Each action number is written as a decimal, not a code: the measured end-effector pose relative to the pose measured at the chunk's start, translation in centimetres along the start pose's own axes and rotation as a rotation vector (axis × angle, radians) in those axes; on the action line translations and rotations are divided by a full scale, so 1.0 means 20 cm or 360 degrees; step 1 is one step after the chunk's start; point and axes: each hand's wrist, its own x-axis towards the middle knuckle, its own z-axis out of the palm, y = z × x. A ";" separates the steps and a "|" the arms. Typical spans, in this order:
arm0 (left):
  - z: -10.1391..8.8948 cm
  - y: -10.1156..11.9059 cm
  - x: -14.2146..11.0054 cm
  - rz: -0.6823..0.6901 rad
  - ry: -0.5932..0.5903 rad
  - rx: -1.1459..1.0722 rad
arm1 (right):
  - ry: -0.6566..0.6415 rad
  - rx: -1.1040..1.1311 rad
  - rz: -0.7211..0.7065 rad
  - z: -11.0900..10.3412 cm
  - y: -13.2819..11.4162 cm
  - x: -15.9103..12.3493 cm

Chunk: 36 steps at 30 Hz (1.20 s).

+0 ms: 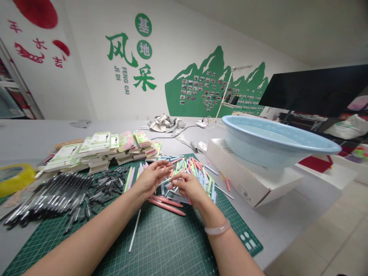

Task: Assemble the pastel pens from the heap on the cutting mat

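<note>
My left hand (pixel 151 178) and my right hand (pixel 188 188) hover close together over a green cutting mat (pixel 161 237). A thin pale pen barrel (pixel 169 179) seems pinched in my right hand's fingers, and my left fingertips curve just beside it. Under and beyond them lies a loose heap of pastel pens (pixel 191 172). Several coral pens (pixel 166 205) lie below my right hand. A white stick (pixel 135 230) rests under my left forearm. A pale bangle (pixel 217 227) circles my right wrist.
Black pens (pixel 57 195) lie massed at the left, behind them stacked card packaging (pixel 97 147). A light blue plastic basin (pixel 276 142) sits on a white carton (pixel 244 180) at the right. A yellow bag (pixel 14 178) lies at the far left, crumpled cloth (pixel 166 123) at the back.
</note>
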 end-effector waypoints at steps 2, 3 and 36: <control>0.02 -0.02 -0.01 0.0060 -0.0007 -0.0038 | -0.0059 0.0039 0.0001 0.02 0.01 -0.01; 0.03 -0.03 -0.01 0.0071 -0.0007 -0.0055 | -0.0090 0.0055 0.0001 0.03 0.01 -0.01; 0.05 -0.03 -0.04 0.0253 -0.0171 0.0548 | -0.0182 0.0391 -0.0038 0.03 0.02 0.00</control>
